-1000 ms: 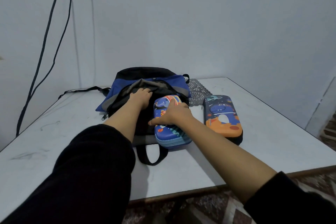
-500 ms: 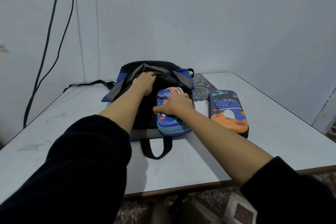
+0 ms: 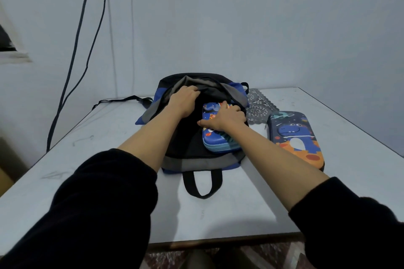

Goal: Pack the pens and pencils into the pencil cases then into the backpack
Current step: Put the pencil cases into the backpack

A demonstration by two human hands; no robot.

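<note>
White desk (image 3: 240, 214), bare wall behind. Left hand (image 3: 185, 102) grips backpack (image 3: 185, 144) flap, holding mouth open. Right hand (image 3: 225, 119) grasps blue pencil case (image 3: 220, 142), partly inside. Second pencil case (image 3: 295, 137) beside backpack, not yet packed. No loose pens visible.

On my pale tabletop (image 3: 240, 214) the blue-and-black backpack (image 3: 192, 164) lies flat. A grey lace mat (image 3: 260, 107) sits just beside it, and the dinosaur pencil case (image 3: 295, 137) lies to its right.
</note>
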